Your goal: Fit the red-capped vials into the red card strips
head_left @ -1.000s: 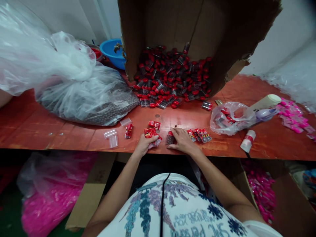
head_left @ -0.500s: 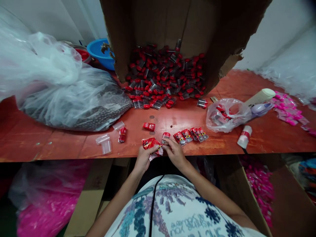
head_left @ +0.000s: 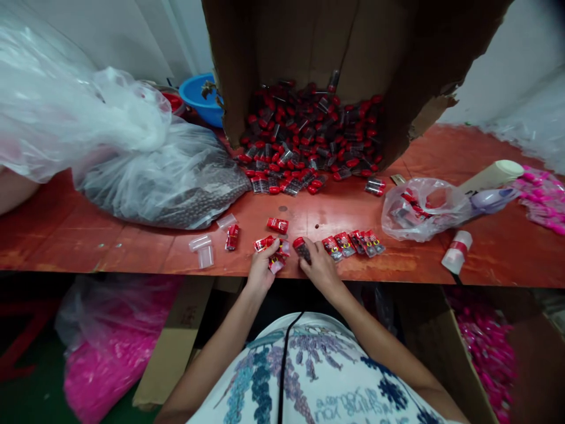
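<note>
My left hand [head_left: 261, 266] is closed round a bundle of small red packets [head_left: 266, 242] at the near edge of the red table [head_left: 88, 241]. My right hand [head_left: 318, 266] pinches a small red-capped vial [head_left: 302, 248] just beside it, resting on the table. To the right of that vial lies a short row of red packets [head_left: 353, 243]. One loose red packet [head_left: 278, 224] lies just beyond my hands, another [head_left: 232, 237] to the left near some clear plastic caps [head_left: 200, 248].
A torn cardboard box [head_left: 353, 53] on its side spills several red-capped vials [head_left: 309, 141]. A big clear bag of dark beads [head_left: 168, 182] fills the left. A small plastic bag [head_left: 419, 209], a cream bottle [head_left: 492, 175] and a tape roll [head_left: 457, 252] lie right. Pink bags sit under the table.
Both hands drew back to the table edge and came together, then shifted slightly forward; the right hand now holds the vial on the table beside the left hand's packets.
</note>
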Demonstrator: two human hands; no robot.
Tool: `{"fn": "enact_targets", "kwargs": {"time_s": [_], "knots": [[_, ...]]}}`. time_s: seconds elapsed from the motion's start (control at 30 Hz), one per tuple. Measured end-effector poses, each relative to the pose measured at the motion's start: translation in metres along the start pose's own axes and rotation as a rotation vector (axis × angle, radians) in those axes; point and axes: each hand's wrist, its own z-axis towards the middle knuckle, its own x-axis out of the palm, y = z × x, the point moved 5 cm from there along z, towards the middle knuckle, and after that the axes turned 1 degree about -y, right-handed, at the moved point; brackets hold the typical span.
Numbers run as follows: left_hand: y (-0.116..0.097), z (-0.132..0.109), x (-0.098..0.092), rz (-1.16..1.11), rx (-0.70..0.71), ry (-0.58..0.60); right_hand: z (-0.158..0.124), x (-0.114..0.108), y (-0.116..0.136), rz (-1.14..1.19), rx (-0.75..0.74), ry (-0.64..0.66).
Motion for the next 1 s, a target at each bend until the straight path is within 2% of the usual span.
{"fn": "enact_targets", "kwargs": {"time_s": [0.17, 0.3, 0.43, 0.6, 0.8, 1.0], "knots": [[-0.003, 0.001, 0.001, -0.025, -0.006, -0.025, -0.012, -0.018, 0.002, 0.387, -0.004, -0.114], [0.001, 0.002, 0.004, 0.004, 0.001, -0.006, -0.02, -0.024, 0.01, 0.533, -0.007, -0.167], [0.005, 0.0, 0.009, 0.029, 0.001, 0.015, -0.02, -0.02, 0.01, 0.58, -0.004, -0.169], [0.003, -0.001, 0.013, 0.034, 0.03, 0.009, -0.022, -0.012, 0.004, 0.606, 0.024, -0.11], [0.001, 0.0, 0.015, 0.094, 0.049, 0.042, -0.025, -0.018, -0.001, 0.652, 0.088, -0.19], [-0.002, -0.002, 0.019, 0.097, 0.064, 0.027, -0.024, -0.017, 0.0, 0.708, 0.087, -0.148]]}}
